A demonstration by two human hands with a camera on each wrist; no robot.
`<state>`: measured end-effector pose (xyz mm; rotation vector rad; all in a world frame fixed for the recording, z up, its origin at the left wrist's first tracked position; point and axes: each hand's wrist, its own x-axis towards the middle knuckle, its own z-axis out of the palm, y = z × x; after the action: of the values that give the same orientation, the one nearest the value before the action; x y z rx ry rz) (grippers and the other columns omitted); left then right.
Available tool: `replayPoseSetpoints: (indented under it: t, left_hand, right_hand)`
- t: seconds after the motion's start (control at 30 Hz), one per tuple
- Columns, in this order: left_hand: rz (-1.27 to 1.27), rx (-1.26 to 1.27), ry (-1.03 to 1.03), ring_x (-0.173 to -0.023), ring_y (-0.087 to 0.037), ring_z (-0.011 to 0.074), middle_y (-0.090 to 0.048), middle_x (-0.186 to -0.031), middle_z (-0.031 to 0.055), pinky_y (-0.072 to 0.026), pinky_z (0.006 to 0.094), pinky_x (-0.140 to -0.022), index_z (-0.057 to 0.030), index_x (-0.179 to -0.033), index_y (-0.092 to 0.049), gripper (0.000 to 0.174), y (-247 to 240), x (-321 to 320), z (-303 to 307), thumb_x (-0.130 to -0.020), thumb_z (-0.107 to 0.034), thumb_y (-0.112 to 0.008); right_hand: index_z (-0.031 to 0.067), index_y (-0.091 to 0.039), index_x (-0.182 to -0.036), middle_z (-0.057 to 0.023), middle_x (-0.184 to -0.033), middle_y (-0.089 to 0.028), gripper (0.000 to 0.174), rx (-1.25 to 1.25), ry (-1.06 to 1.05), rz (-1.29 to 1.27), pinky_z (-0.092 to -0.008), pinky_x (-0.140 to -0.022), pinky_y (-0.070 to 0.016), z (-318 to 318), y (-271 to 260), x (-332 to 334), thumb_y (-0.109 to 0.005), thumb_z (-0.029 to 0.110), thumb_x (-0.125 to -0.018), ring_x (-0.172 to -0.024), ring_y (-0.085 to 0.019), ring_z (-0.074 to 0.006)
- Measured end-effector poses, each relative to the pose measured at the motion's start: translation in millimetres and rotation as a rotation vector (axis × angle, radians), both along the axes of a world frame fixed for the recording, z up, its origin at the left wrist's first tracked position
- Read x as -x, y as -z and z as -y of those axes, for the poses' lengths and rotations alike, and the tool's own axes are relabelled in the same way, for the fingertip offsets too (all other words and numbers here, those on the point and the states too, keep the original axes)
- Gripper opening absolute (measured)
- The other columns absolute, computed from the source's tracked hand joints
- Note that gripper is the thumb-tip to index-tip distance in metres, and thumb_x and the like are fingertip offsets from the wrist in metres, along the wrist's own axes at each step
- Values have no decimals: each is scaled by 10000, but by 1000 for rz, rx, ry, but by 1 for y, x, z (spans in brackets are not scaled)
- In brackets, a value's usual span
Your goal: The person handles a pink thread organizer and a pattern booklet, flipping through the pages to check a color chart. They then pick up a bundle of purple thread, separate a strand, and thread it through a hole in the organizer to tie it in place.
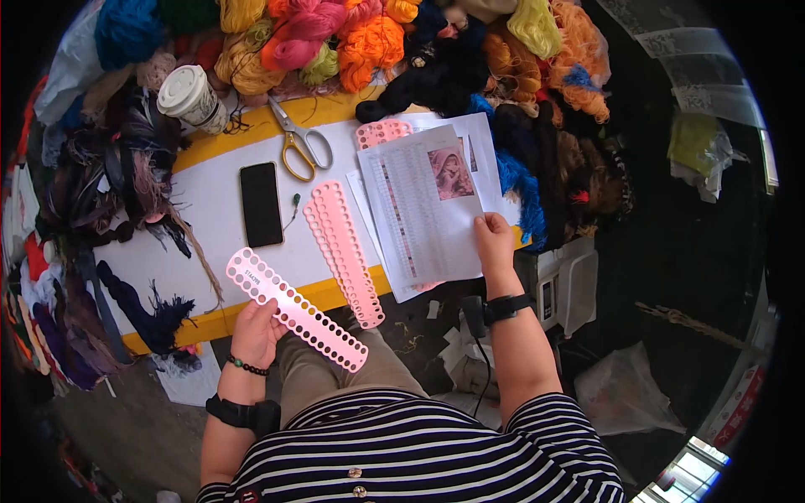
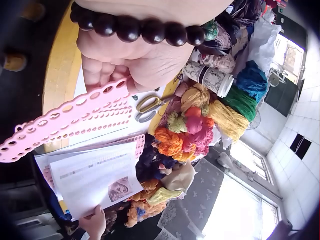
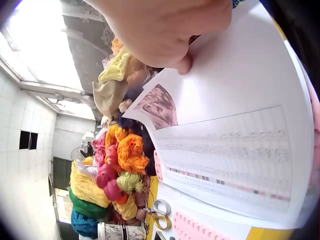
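Observation:
Between thumb and fingers, my left hand (image 1: 257,334) grips one end of a pink thread organizer card (image 1: 314,322) with rows of round holes along both long edges. The card is held tilted over my lap, in front of the table edge. My right hand (image 1: 496,243) pinches the right edge of a printed sheet (image 1: 419,225), thumb on top in the right wrist view. A dense chart and a small reddish picture (image 3: 159,106) are printed on it. Under that sheet lie more papers (image 1: 485,155) and another pink card (image 1: 381,132). Several stacked pink cards (image 1: 342,247) lie between the hands.
On the white table with yellow edges (image 1: 220,322) lie a black phone (image 1: 262,204) and scissors (image 1: 295,138). A lidded paper cup (image 1: 191,99) stands at the back left. Heaps of coloured yarn (image 1: 369,50) line the back, with dark yarn (image 1: 126,159) on the left.

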<state>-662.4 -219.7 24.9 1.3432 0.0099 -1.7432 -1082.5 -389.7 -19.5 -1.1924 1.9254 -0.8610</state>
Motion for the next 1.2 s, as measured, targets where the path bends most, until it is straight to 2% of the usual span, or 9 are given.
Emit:
replayPoseSetpoints:
  t: [0.13, 0.17, 0.57, 0.67, 0.77, 0.87, 0.93, 1.0, 1.2]
  left_hand:
    - [-5, -3, 16, -934, -679, 176, -655, -1109, 97, -590, 317, -789, -10, -1201, -543, 234, 2, 1, 0, -993, -95, -479]
    - [-2, -7, 21, -932, -678, 174, -655, -1111, 96, -590, 316, -788, -12, -1202, -543, 235, 2, 1, -1, -992, -96, -481]
    - [14, -22, 49, -901, -678, 161, -659, -1106, 94, -587, 299, -776, -15, -1205, -548, 243, 4, 6, -1, -991, -99, -469]
    - [18, -32, 39, -883, -679, 158, -667, -1080, 95, -585, 294, -767, -8, -1190, -560, 237, 5, 7, -2, -991, -97, -467]
    - [19, -46, 24, -865, -677, 154, -668, -1057, 85, -580, 289, -746, -15, -1165, -572, 216, 6, 9, -4, -989, -98, -478]
    - [29, -65, 17, -847, -674, 150, -669, -1035, 75, -576, 287, -724, -20, -1142, -580, 197, 2, 11, -3, -986, -98, -489]
    - [48, -70, 30, -872, -681, 163, -669, -1061, 98, -589, 301, -757, 6, -1179, -561, 234, 4, 9, -5, -990, -89, -461]
    - [68, -78, 14, -870, -682, 164, -669, -1052, 96, -589, 303, -754, 10, -1176, -559, 233, -3, 12, -2, -988, -87, -459]
    - [75, -80, 30, -856, -681, 162, -669, -1032, 87, -588, 300, -729, -2, -1159, -565, 217, -5, 12, -3, -988, -101, -476]
  right_hand:
    - [-3, -652, -928, 10, -731, -607, 144, -123, 129, 112, -239, -559, -418, -12, -11, 20, -640, 141, -923, -613, -512, -76]
    - [-18, -646, -945, -3, -803, -619, 165, -158, 167, 153, -225, -629, -426, -14, -8, 26, -643, 147, -934, -689, -521, -72]
    - [-58, -587, -1147, -149, -993, -694, 264, -696, 369, 1048, -361, -809, -569, -26, -27, 55, -528, 137, -981, -857, -690, -256]
    - [3, -612, -961, -46, -719, -613, 169, -664, 367, 1173, -205, -431, -424, -32, -37, 60, -531, 150, -976, -598, -597, -76]
    - [3, -614, -986, -65, -769, -644, 164, -555, 371, 895, -235, -486, -478, -30, -84, 6, -540, 149, -972, -619, -626, -102]
    - [-20, -625, -1020, -90, -873, -694, 185, -478, 330, 678, -301, -658, -551, -39, -5, 44, -608, 147, -941, -731, -685, -181]
    - [-32, -657, -966, -56, -844, -677, 169, -344, 167, 471, -270, -650, -476, -57, 41, 61, -680, 115, -885, -703, -606, -119]
    - [-23, -670, -976, -44, -844, -668, 173, -366, 180, 335, -276, -665, -466, -64, 26, 40, -690, 112, -871, -698, -589, -118]
    - [-24, -648, -997, -52, -874, -666, 179, -372, 237, 292, -281, -681, -472, -93, 40, 46, -682, 108, -881, -745, -600, -131]
